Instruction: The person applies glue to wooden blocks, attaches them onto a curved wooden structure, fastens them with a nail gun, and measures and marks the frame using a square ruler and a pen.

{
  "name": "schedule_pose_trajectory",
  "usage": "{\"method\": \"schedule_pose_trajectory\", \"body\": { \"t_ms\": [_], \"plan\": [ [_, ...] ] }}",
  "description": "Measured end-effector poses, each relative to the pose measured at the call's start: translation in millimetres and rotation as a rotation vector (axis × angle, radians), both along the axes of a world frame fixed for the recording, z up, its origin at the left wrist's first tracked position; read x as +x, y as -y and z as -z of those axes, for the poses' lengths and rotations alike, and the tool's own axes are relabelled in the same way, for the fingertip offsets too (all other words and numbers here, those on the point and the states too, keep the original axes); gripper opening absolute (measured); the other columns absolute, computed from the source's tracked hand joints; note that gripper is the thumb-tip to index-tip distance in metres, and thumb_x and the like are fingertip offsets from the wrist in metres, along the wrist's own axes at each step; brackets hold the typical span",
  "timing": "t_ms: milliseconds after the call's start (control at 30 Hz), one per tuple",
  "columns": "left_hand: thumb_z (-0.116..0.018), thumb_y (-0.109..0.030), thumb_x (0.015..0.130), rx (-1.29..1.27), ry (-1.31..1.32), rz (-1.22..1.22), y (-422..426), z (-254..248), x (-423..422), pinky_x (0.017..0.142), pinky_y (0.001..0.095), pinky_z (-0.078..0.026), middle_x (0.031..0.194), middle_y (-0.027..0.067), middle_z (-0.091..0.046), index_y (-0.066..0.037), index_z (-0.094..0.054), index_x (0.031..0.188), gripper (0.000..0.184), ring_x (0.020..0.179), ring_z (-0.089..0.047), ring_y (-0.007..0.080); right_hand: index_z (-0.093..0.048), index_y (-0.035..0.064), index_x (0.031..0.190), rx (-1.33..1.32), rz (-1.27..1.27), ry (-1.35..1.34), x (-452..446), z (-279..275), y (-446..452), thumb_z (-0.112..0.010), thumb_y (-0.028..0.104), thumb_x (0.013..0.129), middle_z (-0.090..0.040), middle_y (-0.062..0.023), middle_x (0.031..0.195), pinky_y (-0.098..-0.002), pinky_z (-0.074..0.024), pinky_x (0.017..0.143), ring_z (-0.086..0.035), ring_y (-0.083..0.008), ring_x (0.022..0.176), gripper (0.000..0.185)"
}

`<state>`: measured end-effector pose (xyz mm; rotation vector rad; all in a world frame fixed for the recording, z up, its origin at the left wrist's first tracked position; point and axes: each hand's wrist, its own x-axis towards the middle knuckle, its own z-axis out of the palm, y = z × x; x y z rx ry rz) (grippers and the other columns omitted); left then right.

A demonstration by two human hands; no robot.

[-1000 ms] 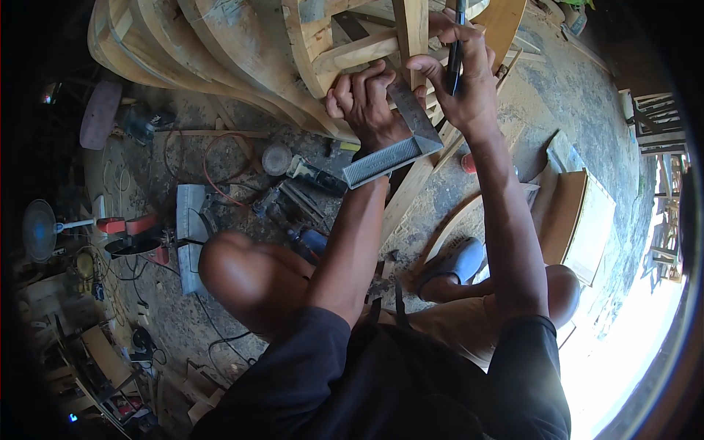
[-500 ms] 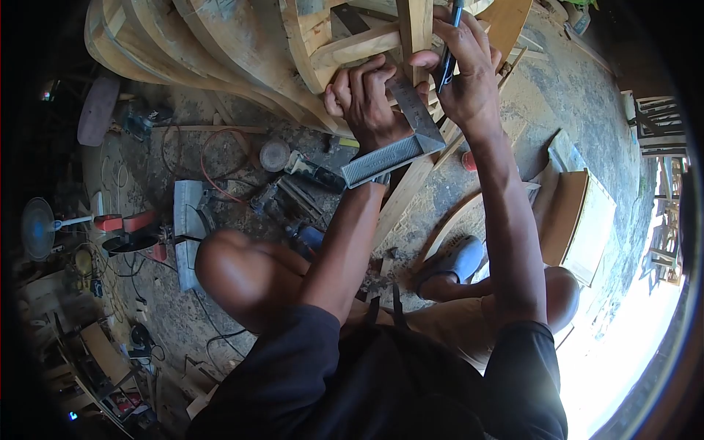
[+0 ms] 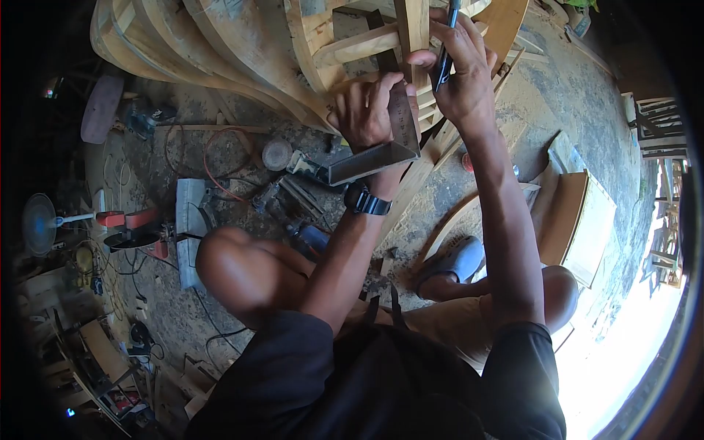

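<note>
My left hand (image 3: 365,114) is closed around a metal try square (image 3: 372,162), its fingers curled over the blade. The square's stock points toward me and to the left, while its blade runs up along a wooden upright (image 3: 413,37). In my right hand (image 3: 469,88) a dark pen (image 3: 444,67) is tucked between the fingers, tip down. That hand's thumb rests at the upright's right edge. A wooden crosspiece (image 3: 357,45) meets the upright from the left, part of a curved wooden frame (image 3: 220,44).
Power tools and cables lie on the dusty floor to the left, including a grinder (image 3: 308,167). A fan (image 3: 39,224) stands at far left. A wooden box (image 3: 583,220) sits at right, and a long plank (image 3: 411,191) slants below my hands.
The try square has shifted left and turned, bringing its blade closer in line with the upright. My left wrist has rotated, exposing a watch. My right hand with the pen barely moved.
</note>
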<state>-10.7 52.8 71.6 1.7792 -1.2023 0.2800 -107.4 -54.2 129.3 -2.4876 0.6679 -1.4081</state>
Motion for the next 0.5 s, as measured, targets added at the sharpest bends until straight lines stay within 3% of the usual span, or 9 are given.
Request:
{"method": "schedule_pose_trajectory", "body": {
  "t_ms": [33, 100, 167, 200, 267, 333, 433, 500],
  "plan": [
    [-0.07, -0.027, 0.094, -0.001, 0.001, 0.0, -0.1, 1.9, 0.0, 0.101, 0.0468, -0.04, 0.114, 0.0103, -0.067, -0.013, -0.067, 0.117, 0.027, 0.111, -0.06, 0.0289, -0.062, -0.0009, 0.122, -0.047, 0.04, -0.014, 0.0, 2.3, 1.0, -0.077, 0.019, 0.086, -0.062, -0.0235, 0.129, -0.0508, -0.0411, 0.107, -0.051, -0.0463, 0.129, 0.044],
    [-0.064, -0.021, 0.1, -0.074, -0.561, 0.284, -0.4, 5.1, 0.7, 0.088, 0.0363, -0.051, 0.108, 0.0104, -0.068, -0.01, -0.065, 0.122, 0.024, 0.098, -0.066, 0.0216, -0.062, -0.0011, 0.121, -0.095, 0.08, -0.025, 0.9, 11.0, 4.2, -0.077, 0.017, 0.086, -0.064, -0.0234, 0.125, -0.051, -0.0444, 0.104, -0.055, -0.0468, 0.124, 0.041],
    [-0.064, -0.02, 0.101, -0.083, -0.633, 0.353, -3.2, 3.7, 0.8, 0.086, 0.0333, -0.053, 0.11, 0.0105, -0.068, -0.008, -0.061, 0.128, 0.03, 0.098, -0.066, 0.0193, -0.064, 0.0148, 0.124, -0.086, 0.125, -0.005, 2.5, 22.5, 8.2, -0.081, 0.033, 0.085, -0.064, -0.0037, 0.137, -0.0434, -0.0351, 0.101, -0.055, -0.0261, 0.131, 0.046],
    [-0.063, -0.019, 0.102, -0.089, -0.707, 0.422, -4.3, 2.8, 0.9, 0.085, 0.0304, -0.054, 0.113, 0.0107, -0.068, -0.006, -0.057, 0.135, 0.036, 0.098, -0.067, 0.017, -0.064, 0.0148, 0.124, -0.086, 0.124, -0.003, 3.0, 22.6, 7.9, -0.081, 0.033, 0.085, -0.064, -0.0037, 0.137, -0.0434, -0.0351, 0.101, -0.055, -0.0261, 0.131, 0.046],
    [-0.064, -0.02, 0.101, -0.142, -0.668, 0.454, -2.1, 9.6, -1.8, 0.089, 0.032, -0.053, 0.119, 0.0125, -0.066, -0.005, -0.05, 0.14, 0.044, 0.104, -0.065, 0.0173, -0.068, 0.0154, 0.121, -0.055, 0.136, 0.01, 3.7, 23.1, 7.5, -0.08, 0.035, 0.085, -0.064, -0.0024, 0.137, -0.0439, -0.0351, 0.1, -0.054, -0.0258, 0.134, 0.043],
    [-0.068, -0.024, 0.099, -0.199, -0.558, 0.526, 2.0, 13.3, -1.6, 0.096, 0.0355, -0.052, 0.133, 0.0192, -0.058, -0.002, -0.032, 0.152, 0.068, 0.115, -0.061, 0.0217, -0.068, 0.0154, 0.121, -0.04, 0.133, 0.013, 4.2, 24.0, 7.4, -0.081, 0.035, 0.084, -0.064, -0.0023, 0.137, -0.044, -0.035, 0.1, -0.054, -0.026, 0.133, 0.043],
    [-0.07, -0.028, 0.098, -0.234, -0.41, 0.428, 10.3, 10.8, -1.5, 0.098, 0.0386, -0.051, 0.136, 0.0211, -0.053, 0.002, -0.031, 0.152, 0.074, 0.12, -0.058, 0.0277, -0.068, 0.0154, 0.12, -0.019, 0.107, 0.012, 2.7, 22.0, 7.4, -0.081, 0.036, 0.083, -0.064, -0.0021, 0.138, -0.0444, -0.0352, 0.1, -0.054, -0.0259, 0.133, 0.045],
    [-0.07, -0.029, 0.099, -0.25, -0.444, 0.441, 14.8, 9.7, -7.0, 0.099, 0.0404, -0.051, 0.136, 0.0217, -0.052, 0.005, -0.029, 0.152, 0.075, 0.121, -0.057, 0.0289, -0.069, 0.0153, 0.12, -0.014, 0.083, 0.01, 2.4, 18.6, 5.1, -0.082, 0.037, 0.083, -0.064, -0.0019, 0.138, -0.0446, -0.0353, 0.1, -0.054, -0.0257, 0.133, 0.045]
  ]
}}
